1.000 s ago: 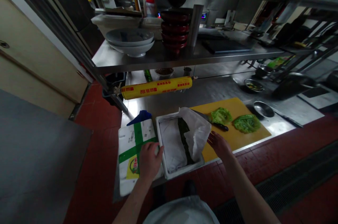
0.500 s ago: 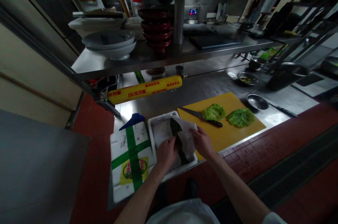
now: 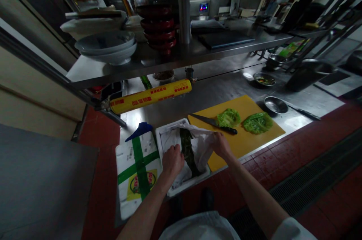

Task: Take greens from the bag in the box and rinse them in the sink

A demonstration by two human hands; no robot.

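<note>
A white foam box (image 3: 158, 145) stands at the counter's front edge, lined with white paper (image 3: 202, 149). Dark green leaves (image 3: 187, 147) lie in a long strip between the paper's folds. At the box's right side, my right hand (image 3: 223, 145) is closed on the lifted edge of the paper. My left hand (image 3: 173, 161) is over the left half of the box, its fingers bent together on the paper there; the fingertips are partly hidden. To the left lies a white foam lid (image 3: 127, 191) with green tape and a yellow label.
A yellow cutting board (image 3: 240, 106) holds a black-handled knife (image 3: 210, 121) and two lettuce pieces (image 3: 258, 122). Beyond it are a metal bowl (image 3: 275, 105) and another knife. A yellow cling-film roll (image 3: 151, 97) hangs below the shelf; a blue cloth (image 3: 140, 130) lies behind the lid.
My left hand has moved left, away from the leaves. My right hand has drawn the paper to the right and slightly up, so more of the leaves show.
</note>
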